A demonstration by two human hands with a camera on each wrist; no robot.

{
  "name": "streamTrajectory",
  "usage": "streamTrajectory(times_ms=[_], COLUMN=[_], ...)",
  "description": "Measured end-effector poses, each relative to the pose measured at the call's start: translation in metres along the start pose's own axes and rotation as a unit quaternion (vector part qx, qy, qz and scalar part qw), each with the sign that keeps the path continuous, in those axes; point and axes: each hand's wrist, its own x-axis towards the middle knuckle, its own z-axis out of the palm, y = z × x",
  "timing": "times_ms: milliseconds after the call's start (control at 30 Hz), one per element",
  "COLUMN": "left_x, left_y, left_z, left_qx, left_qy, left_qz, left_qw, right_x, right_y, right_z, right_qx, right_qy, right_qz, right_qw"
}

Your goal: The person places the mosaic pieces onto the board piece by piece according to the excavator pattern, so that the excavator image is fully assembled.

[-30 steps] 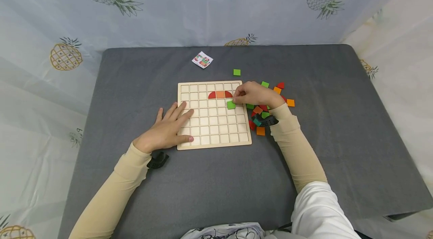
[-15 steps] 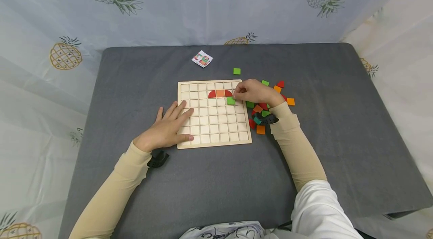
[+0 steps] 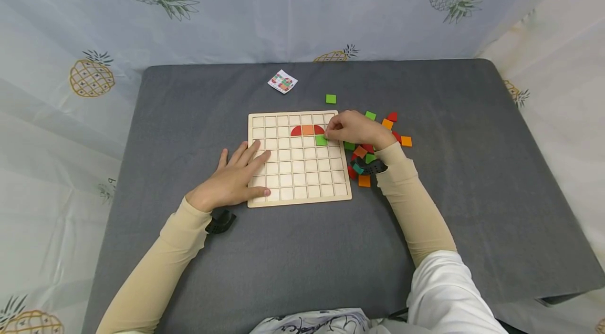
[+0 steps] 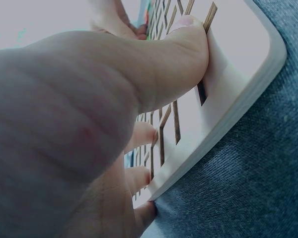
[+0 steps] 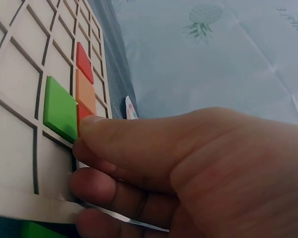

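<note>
A wooden grid board [image 3: 299, 167] lies on the grey table. My left hand [image 3: 226, 183] rests spread over its left side, the thumb [image 4: 186, 54] flat on the grid near the edge. My right hand [image 3: 356, 128] is over the upper right part, thumb and fingers curled, pinching a green square tile [image 3: 321, 141] by its corner. In the right wrist view this green tile [image 5: 59, 110] stands slightly raised over the cells. Just above it sits a row of two red rounded tiles [image 3: 296, 131] with an orange square tile [image 3: 308, 130] between them.
A loose pile of red, green and orange tiles [image 3: 364, 181] lies right of the board, partly under the right forearm. One green square [image 3: 331, 98] lies behind the board. Farther back is a small card with a coloured pattern [image 3: 282, 82]. A patterned curtain [image 3: 264, 8] hangs behind the table.
The green tile has moved slightly up and left, closer under the red and orange row, with my right hand following a little. My left hand has stayed in place.
</note>
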Motion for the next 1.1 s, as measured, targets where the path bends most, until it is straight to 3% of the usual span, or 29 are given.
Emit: streamTrajectory(times_ms=[167,667,833,1100], left_x=[0.0,0.0,0.0,0.0], left_y=[0.0,0.0,0.0,0.0], left_z=[0.0,0.0,0.0,0.0], left_qx=[0.0,0.0,0.0,0.001], left_qy=[-0.001,-0.002,-0.002,0.001], left_qz=[0.001,0.0,-0.001,0.001], left_qw=[1.0,1.0,1.0,1.0], right_x=[-0.006,-0.036,-0.037,-0.033], right_y=[0.005,0.034,0.04,0.048], right_z=[-0.009,-0.046,-0.048,-0.047], right_qx=[0.016,0.026,-0.004,-0.026], right_qy=[0.015,0.165,0.165,0.115], right_qz=[0.022,0.109,0.152,0.192], right_qw=[0.9995,0.9799,0.9745,0.9742])
